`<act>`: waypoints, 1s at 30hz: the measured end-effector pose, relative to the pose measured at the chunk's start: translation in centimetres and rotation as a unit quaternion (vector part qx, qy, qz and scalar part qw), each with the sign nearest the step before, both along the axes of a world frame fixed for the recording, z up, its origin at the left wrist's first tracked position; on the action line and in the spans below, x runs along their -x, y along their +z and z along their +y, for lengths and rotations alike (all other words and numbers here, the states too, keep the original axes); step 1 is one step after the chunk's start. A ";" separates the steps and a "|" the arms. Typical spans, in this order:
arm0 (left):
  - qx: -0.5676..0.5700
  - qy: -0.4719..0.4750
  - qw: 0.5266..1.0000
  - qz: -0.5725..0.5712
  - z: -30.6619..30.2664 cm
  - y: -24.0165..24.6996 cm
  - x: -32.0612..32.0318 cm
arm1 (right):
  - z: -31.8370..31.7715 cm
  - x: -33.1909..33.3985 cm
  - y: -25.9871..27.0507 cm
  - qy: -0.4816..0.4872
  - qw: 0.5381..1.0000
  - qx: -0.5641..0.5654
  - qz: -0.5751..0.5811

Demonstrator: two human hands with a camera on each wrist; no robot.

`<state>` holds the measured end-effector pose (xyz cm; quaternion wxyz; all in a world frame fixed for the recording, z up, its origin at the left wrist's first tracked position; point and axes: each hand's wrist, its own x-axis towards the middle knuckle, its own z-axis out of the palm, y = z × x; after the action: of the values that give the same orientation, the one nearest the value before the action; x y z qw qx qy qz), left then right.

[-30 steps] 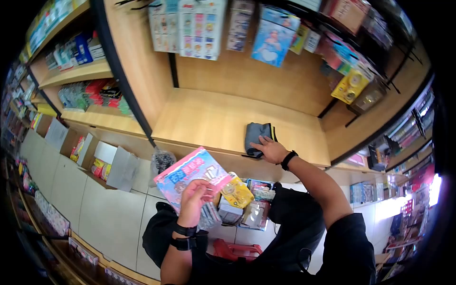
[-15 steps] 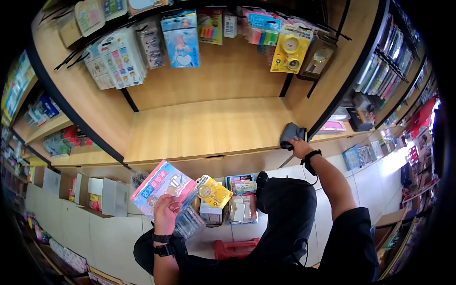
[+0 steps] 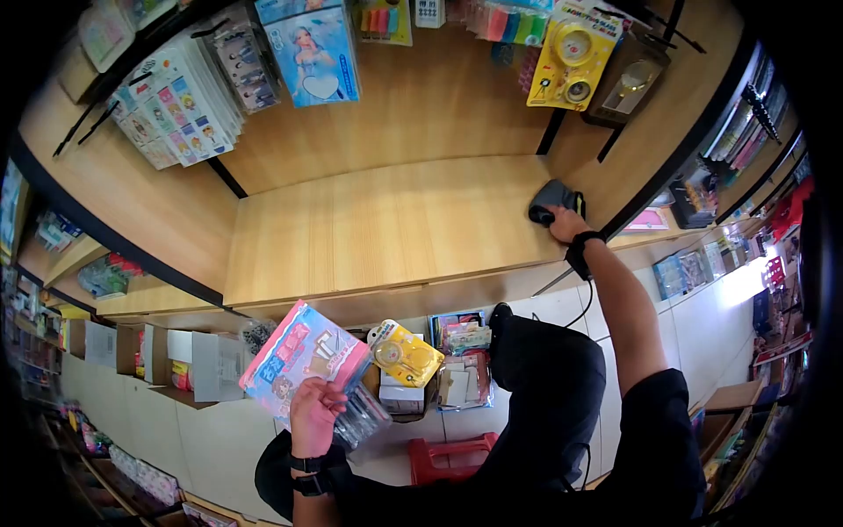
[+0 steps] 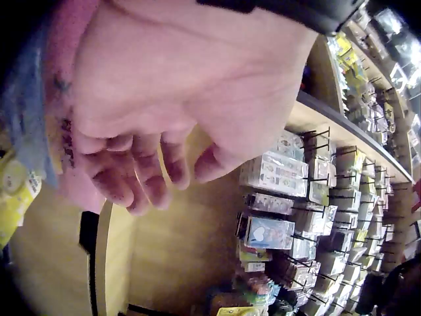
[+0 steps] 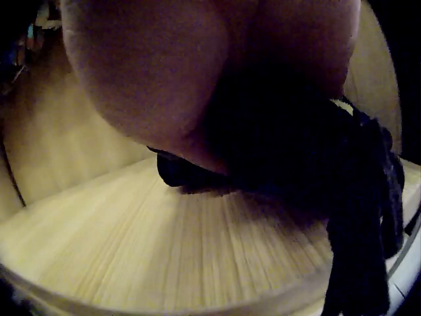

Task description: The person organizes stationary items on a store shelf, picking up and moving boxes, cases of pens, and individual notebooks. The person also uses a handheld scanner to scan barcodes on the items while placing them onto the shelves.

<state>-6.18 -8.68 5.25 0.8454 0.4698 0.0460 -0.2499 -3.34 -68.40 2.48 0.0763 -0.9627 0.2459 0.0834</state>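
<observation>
Dark grey cloth (image 3: 551, 197) lies bunched at the right end of the wooden shelf (image 3: 386, 230), gripped by my right hand (image 3: 569, 225). The right wrist view shows the cloth (image 5: 358, 217) very dark under the hand (image 5: 164, 79), a part hanging over the shelf's edge. In front of a pink and blue packet (image 3: 299, 356) is my left hand (image 3: 314, 417), fingers loosely curled; in the left wrist view a gap shows between thumb and fingers of the hand (image 4: 171, 105). Contact with the packet is unclear.
Packaged goods hang above the shelf, including a yellow pack (image 3: 575, 57) and a blue pack (image 3: 312, 57). Below stand a yellow package (image 3: 406, 353), cartons (image 3: 218, 364), clear plastic packs (image 3: 360, 420) and a red stool (image 3: 448, 457). A cable (image 3: 584, 307) hangs near my right wrist.
My right hand has moved right along the shelf with the cloth; its flat fingers have closed round it. The head view has turned. The left hand stays by the pink packet.
</observation>
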 end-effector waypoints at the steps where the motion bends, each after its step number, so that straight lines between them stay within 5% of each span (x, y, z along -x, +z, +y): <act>1: -0.004 0.000 1.000 0.004 -0.2 -0.1 0.1 | -0.2 -0.8 0.2 0.000 1.000 -0.004 0.004; 10: 0.018 0.000 0.999 0.043 -1.4 0.5 -0.4 | -3.9 -9.0 -1.4 -0.010 0.999 0.000 -0.041; 13: 0.021 0.003 0.999 0.036 -2.0 -0.2 -0.2 | -3.7 -10.9 -0.4 -0.048 0.998 -0.019 0.027; 20: 0.013 -0.132 0.986 0.097 -4.0 -2.1 1.3 | -3.9 -12.7 0.1 -0.042 0.999 -0.007 0.016; 22: -0.064 -0.284 0.957 0.023 -4.5 -0.8 1.9 | -3.9 -12.7 -0.2 -0.041 0.999 0.000 0.006; 30: -0.014 -0.310 0.950 0.036 -5.2 -0.7 3.6 | 6.1 -14.9 1.9 0.034 0.999 -0.022 0.011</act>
<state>-9.75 -13.86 4.55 0.7173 0.4633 -0.0676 -0.5160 11.60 -62.28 4.37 0.0914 -0.9676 0.2121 0.1016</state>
